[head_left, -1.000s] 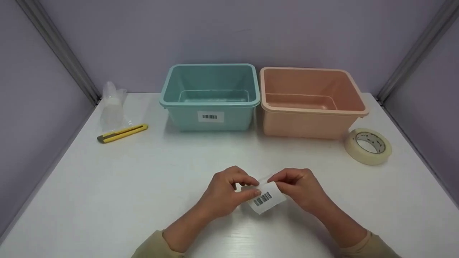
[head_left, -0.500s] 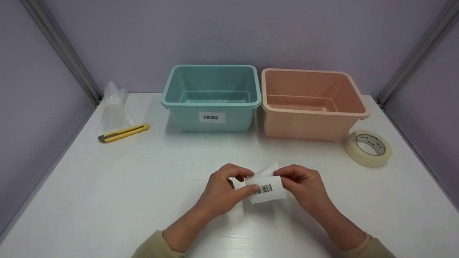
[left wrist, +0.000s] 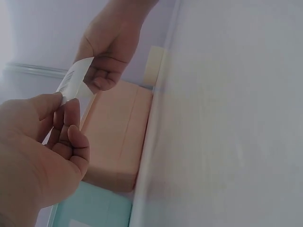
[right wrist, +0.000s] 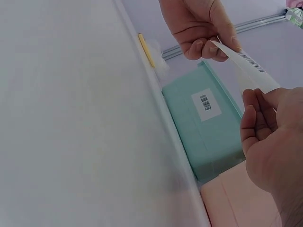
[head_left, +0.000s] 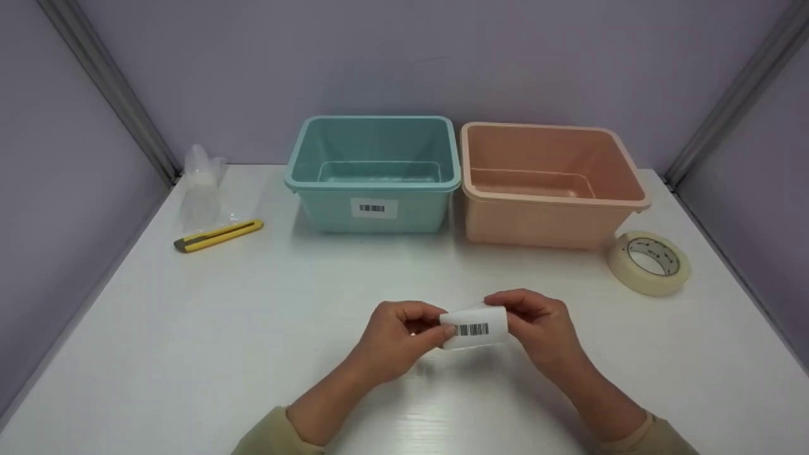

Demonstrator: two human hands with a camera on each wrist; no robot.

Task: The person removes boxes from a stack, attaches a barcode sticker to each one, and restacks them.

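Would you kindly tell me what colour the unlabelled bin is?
The unlabelled bin is peach-pink, clearest in the head view.

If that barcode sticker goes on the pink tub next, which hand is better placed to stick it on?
Probably the right hand. It pinches the barcode label at its right end, on the same side as the pink tub. The left hand holds the other end, nearer the teal tub.

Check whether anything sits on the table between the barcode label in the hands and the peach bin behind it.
Nothing visible does. The label, pinched by the left hand and right hand, faces bare table up to the peach bin.
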